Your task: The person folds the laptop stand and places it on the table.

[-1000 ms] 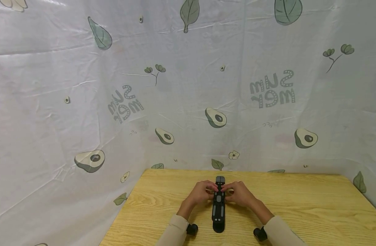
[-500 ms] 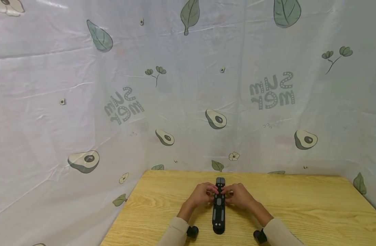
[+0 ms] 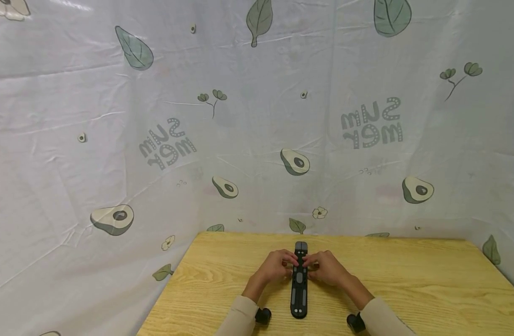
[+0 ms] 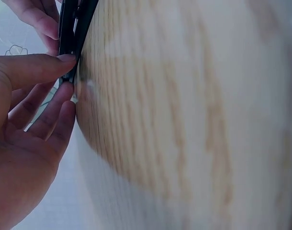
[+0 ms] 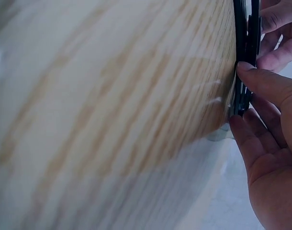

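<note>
A long, narrow black folded laptop stand (image 3: 299, 291) with grey pads lies on the wooden table, pointing away from me. My left hand (image 3: 274, 267) holds its left side toward the far end, fingertips over the top edge. On the opposite side my right hand (image 3: 327, 268) grips it at about the same height. In the left wrist view, the left thumb (image 4: 45, 67) and fingertips pinch the stand's thin stacked bars (image 4: 72, 33). The right wrist view shows the right thumb (image 5: 263, 81) against the side of the black bars (image 5: 241, 91), with fingertips at their end.
The light wooden table (image 3: 408, 280) stretches out on both sides of the stand. A white curtain (image 3: 257, 116) printed with avocados and leaves hangs behind and to the left. Small black wrist devices (image 3: 263, 316) sit at both cuffs.
The stand's upper layer has slid toward me, and its near end now lines up with the lower layer that stuck out before. Both hands stay nearly in place on its sides.
</note>
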A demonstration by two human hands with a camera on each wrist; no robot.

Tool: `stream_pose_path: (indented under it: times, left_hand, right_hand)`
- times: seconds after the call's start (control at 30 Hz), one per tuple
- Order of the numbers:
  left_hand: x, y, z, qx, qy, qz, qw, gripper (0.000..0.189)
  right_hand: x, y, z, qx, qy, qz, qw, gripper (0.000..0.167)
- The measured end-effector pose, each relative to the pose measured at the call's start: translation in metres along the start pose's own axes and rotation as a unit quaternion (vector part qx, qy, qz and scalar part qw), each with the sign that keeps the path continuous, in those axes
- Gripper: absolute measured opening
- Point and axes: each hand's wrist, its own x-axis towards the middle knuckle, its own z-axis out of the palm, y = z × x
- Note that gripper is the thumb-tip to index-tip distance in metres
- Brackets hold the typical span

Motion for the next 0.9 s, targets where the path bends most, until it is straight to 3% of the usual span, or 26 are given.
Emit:
stream_pose_path:
  times: [0.2,0.53,0.73,0.9]
  left_hand:
    - [0.002,0.001,-0.002,0.001,-0.01,0.001,0.9999,0.026]
    - [0.002,0.002,-0.008,-0.012,-0.035,-0.005,0.9993,0.015]
    - [-0.008,0.002,-0.012,-0.04,-0.045,-0.02,0.998,0.02]
    - [-0.02,0.0,-0.02,-0.061,-0.035,-0.029,0.9971,0.024]
  right_hand:
    - [-0.001,0.002,0.0,-0.011,0.002,-0.003,0.9999,0.02]
    - [-0.003,-0.004,-0.006,0.028,-0.027,0.044,0.9983,0.02]
    - [-0.016,-0.007,-0.016,0.048,-0.061,0.047,0.9959,0.026]
    - [-0.034,-0.005,-0.032,0.071,-0.064,0.063,0.9934,0.03]
